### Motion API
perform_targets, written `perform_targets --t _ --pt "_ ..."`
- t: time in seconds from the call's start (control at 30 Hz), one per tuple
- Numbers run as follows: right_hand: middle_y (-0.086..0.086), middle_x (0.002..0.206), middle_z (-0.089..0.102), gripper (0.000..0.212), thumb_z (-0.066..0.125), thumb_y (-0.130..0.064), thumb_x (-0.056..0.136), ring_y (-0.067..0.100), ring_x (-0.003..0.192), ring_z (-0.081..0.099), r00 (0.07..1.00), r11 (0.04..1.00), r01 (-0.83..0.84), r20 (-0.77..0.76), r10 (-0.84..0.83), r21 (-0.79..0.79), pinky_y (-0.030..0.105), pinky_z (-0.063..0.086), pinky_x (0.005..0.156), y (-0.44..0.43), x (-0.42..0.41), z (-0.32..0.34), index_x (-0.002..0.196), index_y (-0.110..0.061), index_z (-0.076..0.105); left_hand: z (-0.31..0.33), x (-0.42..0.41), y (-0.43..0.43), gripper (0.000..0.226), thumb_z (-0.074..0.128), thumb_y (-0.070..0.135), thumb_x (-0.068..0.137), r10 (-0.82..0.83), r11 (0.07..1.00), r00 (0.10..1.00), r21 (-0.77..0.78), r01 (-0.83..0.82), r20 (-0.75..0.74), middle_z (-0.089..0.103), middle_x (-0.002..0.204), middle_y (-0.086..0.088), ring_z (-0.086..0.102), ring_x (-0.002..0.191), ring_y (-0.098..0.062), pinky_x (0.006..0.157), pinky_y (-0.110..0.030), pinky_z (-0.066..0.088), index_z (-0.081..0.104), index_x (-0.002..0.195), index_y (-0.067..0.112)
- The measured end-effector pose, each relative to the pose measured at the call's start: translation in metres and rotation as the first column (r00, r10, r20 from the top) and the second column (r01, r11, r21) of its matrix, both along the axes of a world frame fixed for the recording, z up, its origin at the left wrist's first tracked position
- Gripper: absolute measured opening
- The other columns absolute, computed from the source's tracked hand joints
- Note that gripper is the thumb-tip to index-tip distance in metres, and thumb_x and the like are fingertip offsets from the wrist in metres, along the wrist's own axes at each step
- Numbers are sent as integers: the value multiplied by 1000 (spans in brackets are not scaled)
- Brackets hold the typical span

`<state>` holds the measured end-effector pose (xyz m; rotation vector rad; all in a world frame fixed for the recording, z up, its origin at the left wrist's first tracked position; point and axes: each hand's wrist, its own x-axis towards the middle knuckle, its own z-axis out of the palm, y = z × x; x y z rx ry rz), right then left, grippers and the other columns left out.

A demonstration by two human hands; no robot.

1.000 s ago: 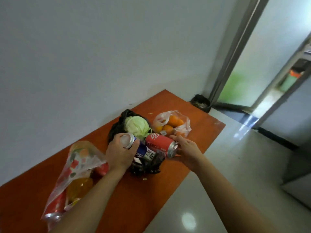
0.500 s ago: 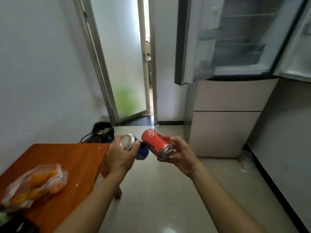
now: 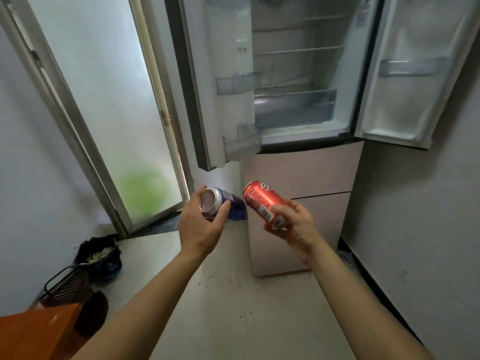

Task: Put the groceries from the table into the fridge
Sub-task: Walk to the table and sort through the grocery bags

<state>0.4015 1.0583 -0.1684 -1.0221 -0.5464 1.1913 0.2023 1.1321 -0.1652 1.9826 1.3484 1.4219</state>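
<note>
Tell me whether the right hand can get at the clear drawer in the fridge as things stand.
Probably yes. The fridge has both doors open, and nothing shows between the right hand, which grips the red can, and the clear drawer. It may take a step closer.

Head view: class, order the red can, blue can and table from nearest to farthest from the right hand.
1. Red can: in the right hand.
2. Blue can: just left, in the left hand.
3. Table: far lower left.
</note>
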Motion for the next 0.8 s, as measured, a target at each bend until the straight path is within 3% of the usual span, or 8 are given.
perform_targets --t 0.23,0.3,0.4,0.5,0.6,0.7,0.8 --pt "15 127 57 56 75 -15 84 35 112 64 992 983 123 -34 -119 136 44 60 89 129 82 58 133 -16 49 40 82 129 76 68 50 83 -133 987 960 125 104 247 50 139 -5 56 121 -21 93 -43 57 35 145 23" --pt "14 127 57 57 76 -15 84 33 112 63 988 980 143 31 -149 140 44 60 88 167 100 74 134 -15 49 55 98 164 74 71 42 85 -140 981 959 167 100 248 49 139 -6 53 121 -16 97 -37 54 35 146 20" --pt "15 128 57 57 77 -11 83 32 111 63 976 976 176 108 -190 130 41 61 86 218 125 88 133 -9 49 72 121 209 74 73 34 87 -105 980 975 188 68 197 49 138 -6 46 118 -7 97 -19 43 35 148 16" --pt "14 127 58 55 80 -13 81 28 109 64 957 978 172 218 -193 115 38 61 86 258 146 91 127 -7 51 74 138 244 75 75 35 86 -63 981 993 191 43 98 50 134 -6 45 114 -8 89 -9 34 36 147 16" --pt "6 123 58 59 84 -14 77 25 110 62 917 983 125 363 -166 134 40 61 87 294 164 90 128 -18 55 69 147 274 73 76 36 84 -28 972 1000 232 31 -13 45 131 -7 49 115 -16 91 -21 44 39 144 15" --pt "2 123 56 54 84 -12 76 23 110 61 890 991 20 450 -79 135 38 62 85 327 176 92 122 -26 60 65 154 289 72 76 34 84 68 970 991 241 -38 -118 41 128 -11 45 110 -14 88 -15 38 43 143 9" --pt "0 123 56 62 86 -14 74 15 104 60 831 988 -43 555 -48 150 29 61 78 360 184 95 129 -26 59 61 161 298 72 74 32 85 143 963 959 259 -78 -245 44 129 -13 48 112 -21 90 -24 43 43 144 7"
